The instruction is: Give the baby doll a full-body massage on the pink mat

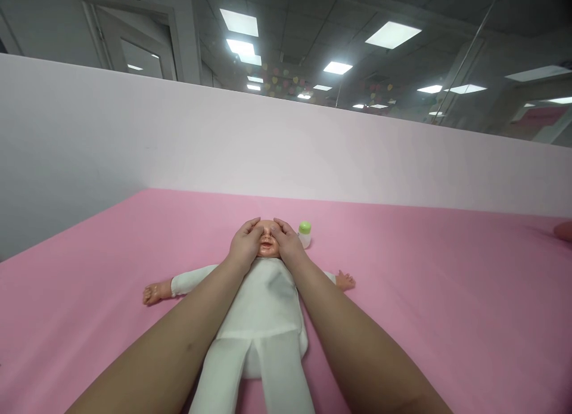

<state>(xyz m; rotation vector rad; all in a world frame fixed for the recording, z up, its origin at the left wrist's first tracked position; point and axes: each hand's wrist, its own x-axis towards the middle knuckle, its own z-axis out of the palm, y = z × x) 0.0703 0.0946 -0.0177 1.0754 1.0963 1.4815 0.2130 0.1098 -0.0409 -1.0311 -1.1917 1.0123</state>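
Note:
A baby doll point(268, 304) with a cloth body lies on its back on the pink surface, legs toward me and arms spread to both sides. My left hand point(245, 242) cups one side of its head, the thumb lying by the eye. Against the opposite side, my right hand point(288, 241) mirrors this, with its thumb near the other eye. Both hands curl round the head, covering its sides and the eyes at least in part. The nose and mouth show between the thumbs. Just beyond my right hand stands a small bottle point(305, 235) with a green cap, partly hidden by that hand.
The pink padded surface point(424, 283) spreads around the doll. A low white wall point(313, 158) borders it at the back and continues along the left. At the far right edge, a skin-toned rounded thing point(563, 230) is cut off by the frame; I cannot tell what it is.

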